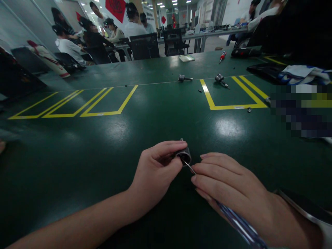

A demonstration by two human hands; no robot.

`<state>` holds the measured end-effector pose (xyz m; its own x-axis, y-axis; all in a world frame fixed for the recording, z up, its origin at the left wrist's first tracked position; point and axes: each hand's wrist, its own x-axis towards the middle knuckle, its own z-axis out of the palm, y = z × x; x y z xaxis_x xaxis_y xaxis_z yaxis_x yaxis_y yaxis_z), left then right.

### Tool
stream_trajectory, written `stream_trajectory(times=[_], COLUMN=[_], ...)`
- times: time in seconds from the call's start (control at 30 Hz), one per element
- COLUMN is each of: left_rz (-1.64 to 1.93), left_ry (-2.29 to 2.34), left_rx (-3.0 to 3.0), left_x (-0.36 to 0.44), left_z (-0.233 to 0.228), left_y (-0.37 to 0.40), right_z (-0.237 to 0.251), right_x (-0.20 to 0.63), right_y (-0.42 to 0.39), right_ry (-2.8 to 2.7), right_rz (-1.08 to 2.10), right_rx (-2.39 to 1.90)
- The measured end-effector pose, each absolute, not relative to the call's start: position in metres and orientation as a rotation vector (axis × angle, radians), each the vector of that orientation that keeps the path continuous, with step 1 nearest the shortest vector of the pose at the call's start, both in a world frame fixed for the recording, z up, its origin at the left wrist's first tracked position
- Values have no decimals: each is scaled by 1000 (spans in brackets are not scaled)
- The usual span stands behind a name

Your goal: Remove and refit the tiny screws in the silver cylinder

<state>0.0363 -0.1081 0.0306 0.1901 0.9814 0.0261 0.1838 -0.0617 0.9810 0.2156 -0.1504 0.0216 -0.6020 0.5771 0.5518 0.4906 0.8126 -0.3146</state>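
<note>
My left hand (pixel 154 169) grips a small dark metal cup-shaped part (pixel 187 155) between thumb and fingers, its open end turned towards my right hand. A short stem shows above the fingers on the far side. My right hand (pixel 229 183) is closed around a screwdriver (pixel 241 224) with a clear bluish handle. The thin shaft runs from the fingertips into the mouth of the metal part. Where the tip touches inside is hidden.
Beyond my hands lie two metal parts with shafts, one (pixel 181 78) left of the yellow tape (pixel 228 107) and another (pixel 219 79) inside it. Tiny metal pieces (pixel 249 110) lie nearby. A red screwdriver (pixel 222 56) rests farther back. Dark items and cloth (pixel 303 73) occupy the right.
</note>
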Motion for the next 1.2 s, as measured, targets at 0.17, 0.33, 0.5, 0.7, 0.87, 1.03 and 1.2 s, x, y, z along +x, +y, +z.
stream_trajectory(times=[0.17,0.33,0.5,0.7,0.87,1.03,1.2], left_rz=[1007,1016,977,896,860,769,808], left_ry=[1196,1200,1176,1027,1034,1129,1152], left_rx=[1484,1460,1413,1389,1792,2390,2377], left_x=[37,37,36,26,15,6,4], left_z=[31,32,32,27,20,16,11], left_y=[-109,-110,-107,-97,-70,-26,10], right_z=[25,25,24,28,37,42,27], right_x=[215,214,213,221,221,217,212], right_y=[-151,-153,-153,-151,-142,-113,-75], right_ry=[-2312,-2328,-2307,-2171,-1965,-1735,-1484], right_rz=[148,154,194,252,523,839,1033], right_rx=[-746,-745,-785,-808,-1041,-1192,-1033])
